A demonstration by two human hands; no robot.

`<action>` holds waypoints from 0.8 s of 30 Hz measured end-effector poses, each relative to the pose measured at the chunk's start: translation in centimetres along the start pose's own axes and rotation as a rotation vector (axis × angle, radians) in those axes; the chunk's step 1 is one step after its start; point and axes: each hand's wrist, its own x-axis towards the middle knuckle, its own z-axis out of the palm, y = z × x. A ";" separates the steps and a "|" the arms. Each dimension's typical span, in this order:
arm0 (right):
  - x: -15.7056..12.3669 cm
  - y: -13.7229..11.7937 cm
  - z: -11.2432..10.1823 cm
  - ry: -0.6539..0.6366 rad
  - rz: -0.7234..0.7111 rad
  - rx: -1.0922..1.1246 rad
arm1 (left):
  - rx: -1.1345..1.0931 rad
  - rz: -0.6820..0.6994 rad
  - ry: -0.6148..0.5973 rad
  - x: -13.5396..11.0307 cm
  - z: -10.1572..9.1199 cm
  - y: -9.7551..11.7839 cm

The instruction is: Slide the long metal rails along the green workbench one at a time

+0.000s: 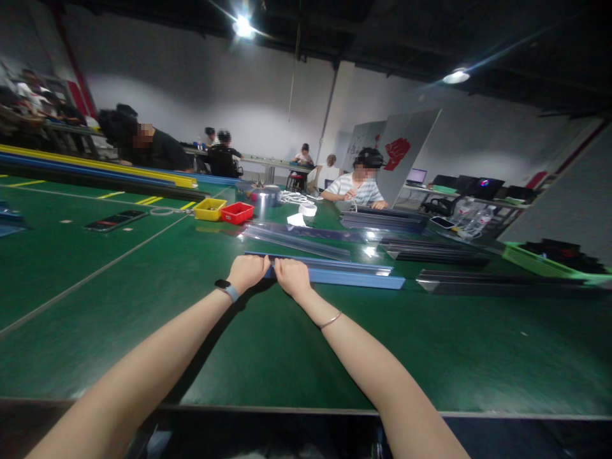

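Pinching the blue channel (356, 278) near its left end, the left hand (248, 271) and right hand (292, 277) probably do best pressing evenly, thumbs close together, keeping it straight.

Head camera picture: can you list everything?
Blue rail: one, blue, touching both hands
Dark rails: several, dark, table's right
Long strips: several, yellow, blue, black, left
Yellow tray: one, yellow, beside red
Red tray: one, red, beside yellow
Phones: two, dark, left and right
Basket: one, green, right edge
Bottles: several, clear, right
Table: one, green, beneath
Lamps: two, white, ceiling
People: several, mixed clothing, background
Left hand: one, bare, on rail
Right hand: one, bare, on rail
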 end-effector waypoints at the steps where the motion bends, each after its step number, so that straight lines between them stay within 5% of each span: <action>1: 0.0 0.0 0.0 0.000 0.018 -0.007 | 0.006 -0.009 0.002 0.0 0.0 -0.2; 24: 0.3 -0.1 0.4 -0.055 0.071 -0.026 | -0.002 -0.013 0.038 -0.4 -0.3 0.1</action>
